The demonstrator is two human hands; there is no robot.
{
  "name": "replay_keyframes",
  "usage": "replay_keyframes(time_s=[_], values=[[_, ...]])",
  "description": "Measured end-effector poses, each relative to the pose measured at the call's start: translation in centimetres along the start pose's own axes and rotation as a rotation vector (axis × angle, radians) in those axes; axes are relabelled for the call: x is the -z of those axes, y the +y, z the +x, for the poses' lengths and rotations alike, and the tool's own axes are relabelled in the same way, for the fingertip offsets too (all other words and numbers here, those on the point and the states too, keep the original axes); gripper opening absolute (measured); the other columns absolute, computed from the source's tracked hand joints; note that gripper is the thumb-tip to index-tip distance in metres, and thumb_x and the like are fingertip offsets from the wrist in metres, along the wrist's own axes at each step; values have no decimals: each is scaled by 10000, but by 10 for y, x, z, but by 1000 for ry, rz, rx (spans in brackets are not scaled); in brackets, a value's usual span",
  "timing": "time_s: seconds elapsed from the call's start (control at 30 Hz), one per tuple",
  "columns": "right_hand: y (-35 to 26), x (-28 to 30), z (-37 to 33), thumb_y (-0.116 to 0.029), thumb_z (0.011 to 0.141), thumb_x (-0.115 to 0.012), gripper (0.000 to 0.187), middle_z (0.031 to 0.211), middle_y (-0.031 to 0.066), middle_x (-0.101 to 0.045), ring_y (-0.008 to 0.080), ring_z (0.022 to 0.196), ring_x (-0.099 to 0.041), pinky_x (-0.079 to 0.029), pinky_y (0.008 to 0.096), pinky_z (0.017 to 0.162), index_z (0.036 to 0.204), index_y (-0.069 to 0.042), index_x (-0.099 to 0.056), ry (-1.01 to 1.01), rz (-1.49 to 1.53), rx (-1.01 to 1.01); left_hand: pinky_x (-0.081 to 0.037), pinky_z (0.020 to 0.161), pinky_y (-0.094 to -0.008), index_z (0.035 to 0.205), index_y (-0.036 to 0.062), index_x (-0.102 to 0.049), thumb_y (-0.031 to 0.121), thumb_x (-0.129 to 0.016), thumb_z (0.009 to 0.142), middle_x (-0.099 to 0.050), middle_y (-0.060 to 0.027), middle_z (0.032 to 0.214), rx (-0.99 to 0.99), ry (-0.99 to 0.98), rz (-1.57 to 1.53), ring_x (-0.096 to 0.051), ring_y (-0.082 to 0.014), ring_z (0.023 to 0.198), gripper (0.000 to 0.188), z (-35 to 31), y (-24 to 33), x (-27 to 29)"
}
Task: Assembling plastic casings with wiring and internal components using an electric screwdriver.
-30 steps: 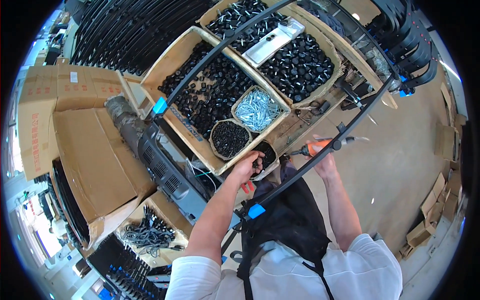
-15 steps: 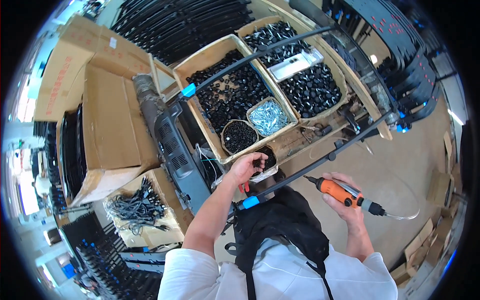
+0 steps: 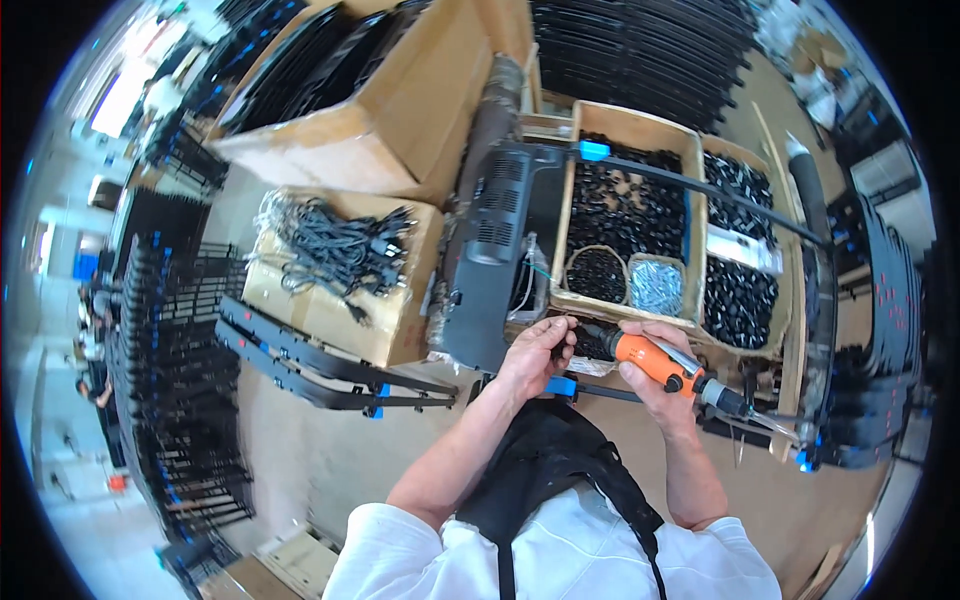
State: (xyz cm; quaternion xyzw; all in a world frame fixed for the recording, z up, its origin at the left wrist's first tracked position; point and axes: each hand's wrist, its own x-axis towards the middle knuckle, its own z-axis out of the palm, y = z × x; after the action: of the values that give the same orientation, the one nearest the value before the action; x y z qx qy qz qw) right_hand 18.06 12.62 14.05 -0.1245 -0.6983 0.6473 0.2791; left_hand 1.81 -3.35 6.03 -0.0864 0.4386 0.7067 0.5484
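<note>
My right hand (image 3: 662, 385) is wrapped round an orange pneumatic screwdriver (image 3: 650, 362), with its dark tip pointing left. At that tip my left hand (image 3: 540, 352) is closed in a pinch; whatever sits between its fingertips is too small to make out. Just beyond both hands stands a wooden tray (image 3: 572, 230) of small black parts. Inside it are a round tub of tiny black pieces (image 3: 597, 275) and a square tub of silver screws (image 3: 656, 286). Partly hidden behind the hands is a small container of dark pieces (image 3: 592, 345).
Left of the tray lies a dark vented panel (image 3: 490, 240) on a frame with black bars (image 3: 710, 190). Further left, a cardboard box (image 3: 345, 215) bears bundled black cables (image 3: 345, 245). Black curved parts (image 3: 330, 370) jut out below it. Another bin (image 3: 740, 310) holds black-headed screws.
My view has turned left. My left hand has come out of the small container and closed into a pinch, and the screwdriver has moved left until its tip meets those fingers.
</note>
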Motion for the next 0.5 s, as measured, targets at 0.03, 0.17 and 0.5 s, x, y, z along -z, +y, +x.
replay_keyframes(time_s=[0.03,0.17,0.5], values=[[0,-7,6,11,852,-778,555,1312,179,-681,289,1241,-658,-517,447,1096,1353,-26,-541,-64,24,-2,-461,621,-248,1134,81,-677,283,-615,1092,-652,27,868,-1,40,-63,-566,-89,701,216,-3,1,4],[-11,-39,28,-15,852,-779,542,1287,191,-689,319,1250,-661,-514,466,1100,1344,-20,-552,-239,23,-50,-433,578,-246,1090,79,-695,318,-647,1076,-602,46,808,-14,108,-301,-540,-93,661,244,-17,16,22],[3,-120,85,11,849,-806,550,1314,191,-690,296,1268,-659,-533,442,1099,1348,-13,-577,-255,-108,9,-427,598,-265,1094,100,-646,354,-622,1083,-563,36,767,5,6,-794,-515,-110,660,255,4,66,57]])
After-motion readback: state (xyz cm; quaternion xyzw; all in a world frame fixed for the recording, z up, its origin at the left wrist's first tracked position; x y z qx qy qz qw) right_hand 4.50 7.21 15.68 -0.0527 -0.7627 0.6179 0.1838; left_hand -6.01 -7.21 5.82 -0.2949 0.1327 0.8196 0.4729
